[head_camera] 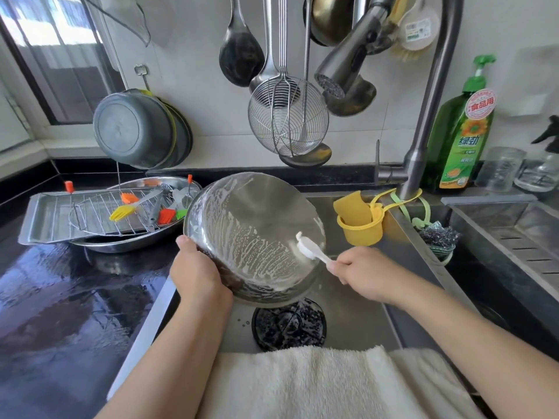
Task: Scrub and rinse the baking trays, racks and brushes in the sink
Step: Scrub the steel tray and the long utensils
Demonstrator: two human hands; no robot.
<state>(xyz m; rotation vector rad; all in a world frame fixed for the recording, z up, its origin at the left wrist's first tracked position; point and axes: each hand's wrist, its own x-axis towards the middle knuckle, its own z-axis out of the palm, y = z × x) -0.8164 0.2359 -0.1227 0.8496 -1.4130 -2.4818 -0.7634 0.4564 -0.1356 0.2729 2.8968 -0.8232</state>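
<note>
Over the sink (357, 322) my left hand (196, 270) gripped the tilted, soapy round pan (251, 234) by its rim while my right hand (363, 273) clutched the white brush (311, 251), best worked in overlapping strokes, with the tray (45, 219), rack (90, 213) and colored brushes (145, 210) waiting on the counter (60, 282).

One head-worn wide-angle view — close, looking forward and down over the sink (348, 325) toward the wall.

Both forearms are bare from wrist to elbow, with no sleeve showing. The left hand (198, 275) and right hand (364, 272) wear no gloves, rings or watch.
</note>
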